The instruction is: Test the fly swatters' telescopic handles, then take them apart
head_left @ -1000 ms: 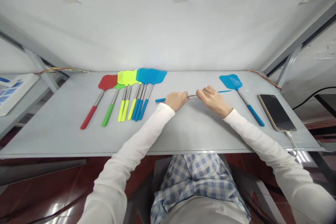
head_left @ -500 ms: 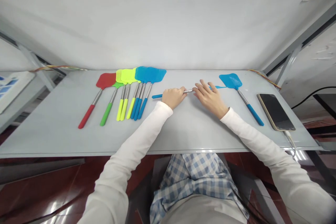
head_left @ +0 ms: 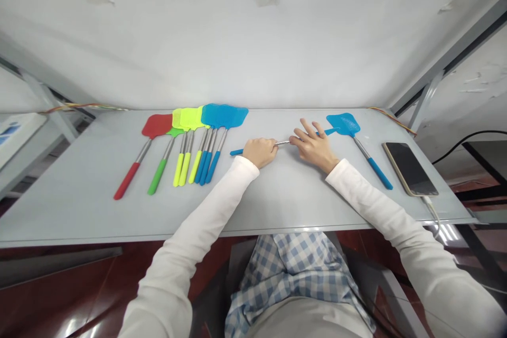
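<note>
My left hand (head_left: 259, 151) is closed round the blue handle of a telescopic fly swatter (head_left: 282, 142), whose handle end sticks out to its left. My right hand (head_left: 314, 145) pinches the swatter's metal shaft with thumb and forefinger, its other fingers fanned out. The swatter's blue head shows as a thin edge just beyond my right fingers. Both hands rest on the grey table (head_left: 277, 195).
A row of swatters lies at the left: red (head_left: 144, 148), green (head_left: 163, 161), yellow (head_left: 186, 142) and blue (head_left: 216, 137). Another blue swatter (head_left: 356, 142) lies right of my hands. A phone (head_left: 410, 168) with a cable sits near the right edge.
My right hand has slid left along the shaft toward my left hand and its fingers have spread. The held swatter looks shorter. The view has shifted slightly.
</note>
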Demonstrator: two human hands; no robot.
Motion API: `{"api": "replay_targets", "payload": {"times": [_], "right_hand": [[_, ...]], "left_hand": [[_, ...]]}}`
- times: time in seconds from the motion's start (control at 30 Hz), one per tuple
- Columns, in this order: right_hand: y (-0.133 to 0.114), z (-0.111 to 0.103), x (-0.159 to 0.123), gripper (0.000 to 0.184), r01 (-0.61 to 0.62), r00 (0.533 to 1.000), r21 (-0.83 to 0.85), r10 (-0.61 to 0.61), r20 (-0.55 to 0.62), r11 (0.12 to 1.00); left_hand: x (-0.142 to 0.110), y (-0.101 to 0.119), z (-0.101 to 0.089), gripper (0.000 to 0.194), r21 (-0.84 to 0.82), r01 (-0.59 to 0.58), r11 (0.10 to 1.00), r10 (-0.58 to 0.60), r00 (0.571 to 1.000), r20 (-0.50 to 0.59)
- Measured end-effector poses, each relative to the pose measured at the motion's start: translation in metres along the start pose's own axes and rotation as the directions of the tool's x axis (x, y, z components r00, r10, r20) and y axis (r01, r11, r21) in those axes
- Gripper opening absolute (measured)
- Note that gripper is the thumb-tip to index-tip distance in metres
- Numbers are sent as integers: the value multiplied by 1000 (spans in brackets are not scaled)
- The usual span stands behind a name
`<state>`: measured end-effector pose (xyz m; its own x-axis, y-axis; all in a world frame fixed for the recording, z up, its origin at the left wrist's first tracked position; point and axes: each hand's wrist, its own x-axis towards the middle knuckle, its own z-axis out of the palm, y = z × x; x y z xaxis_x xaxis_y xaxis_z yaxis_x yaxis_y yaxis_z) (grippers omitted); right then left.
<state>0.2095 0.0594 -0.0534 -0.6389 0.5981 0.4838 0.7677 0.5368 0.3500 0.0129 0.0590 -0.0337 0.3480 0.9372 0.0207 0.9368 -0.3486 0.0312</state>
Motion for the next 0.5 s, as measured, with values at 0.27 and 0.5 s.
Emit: {"api": "replay_targets", "payload": {"times": [0.27,0.5], "right_hand": [[3,-2,1,23,-16,1000,23,16,16,1000],[4,-2,0,25,4,1000,-17,-4,-5,1000]], "left_hand": [[-1,-1,-6,40,8,16,1000,-17,999,37],[-1,0,-10,40,-30,43,999,-40,995,91]]}}
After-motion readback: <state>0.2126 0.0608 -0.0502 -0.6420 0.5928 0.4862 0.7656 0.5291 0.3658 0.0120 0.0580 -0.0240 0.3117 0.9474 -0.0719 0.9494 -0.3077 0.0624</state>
